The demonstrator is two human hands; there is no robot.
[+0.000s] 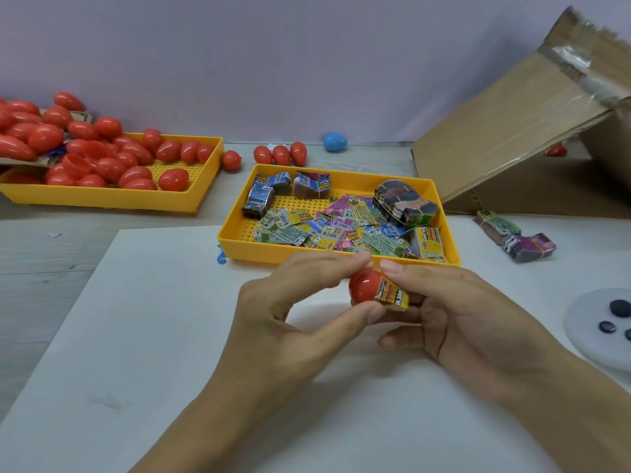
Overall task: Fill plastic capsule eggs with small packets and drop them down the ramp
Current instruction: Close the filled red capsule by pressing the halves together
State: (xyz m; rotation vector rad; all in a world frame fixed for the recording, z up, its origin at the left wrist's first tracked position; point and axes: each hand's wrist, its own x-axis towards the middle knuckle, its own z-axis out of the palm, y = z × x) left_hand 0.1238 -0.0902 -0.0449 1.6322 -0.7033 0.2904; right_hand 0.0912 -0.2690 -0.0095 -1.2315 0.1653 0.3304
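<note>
Above white board [136, 319] | left hand [286, 312] grips red egg [363, 285], axis left-right | right hand [454, 302] pinches packet [392, 293]

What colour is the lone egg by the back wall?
Blue egg, clearest in the head view.

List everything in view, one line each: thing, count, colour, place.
Egg tray: one, yellow, far left.
Capsule eggs: many, red, heaped in and beside that tray.
Blue egg: one, by the wall.
Packet tray: one, yellow, centre.
Packets: many, multicoloured, inside it.
Bundles: two, right of it.
Cardboard ramp: one, brown, far right.
Held egg: one, red, with a yellow packet.
Left hand: grips egg.
Right hand: pinches packet.
</note>
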